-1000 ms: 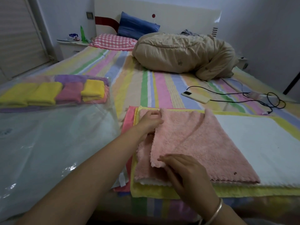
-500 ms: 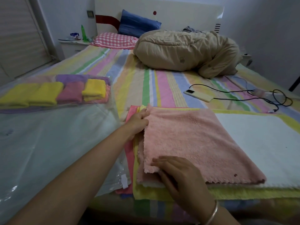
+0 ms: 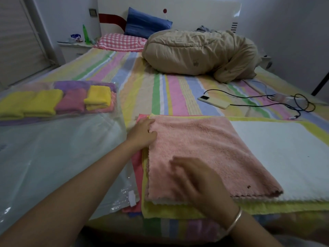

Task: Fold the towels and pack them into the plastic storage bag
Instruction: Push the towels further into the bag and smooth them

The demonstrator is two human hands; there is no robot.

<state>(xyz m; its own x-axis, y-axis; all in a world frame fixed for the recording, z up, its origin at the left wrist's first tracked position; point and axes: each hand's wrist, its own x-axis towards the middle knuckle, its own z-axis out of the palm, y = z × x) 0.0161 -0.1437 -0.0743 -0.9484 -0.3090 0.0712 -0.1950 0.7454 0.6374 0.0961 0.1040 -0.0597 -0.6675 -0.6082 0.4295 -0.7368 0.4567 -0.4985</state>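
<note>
Pinching the far-left edge of the pink towel (image 3: pixel 204 150) with the left hand (image 3: pixel 142 132), pressing its near part flat with the blurred right hand (image 3: pixel 197 180), hands apart. Folded once so far, atop the white towel (image 3: pixel 284 157) and yellow towel (image 3: pixel 169 211); more folding and packing apparently left. Already packed in the plastic storage bag (image 3: pixel 53 157) alongside: folded towels (image 3: pixel 58 100). Since half a second ago, folded edge drawn further left, right hand shifted off the near corner.

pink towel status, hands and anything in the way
Left hand at far left corner of pink towel, grip unclear; right hand flat on its near edge, blurred. Towel folded, atop white towel. Nothing blocking; plastic storage bag alongside at left.
</note>
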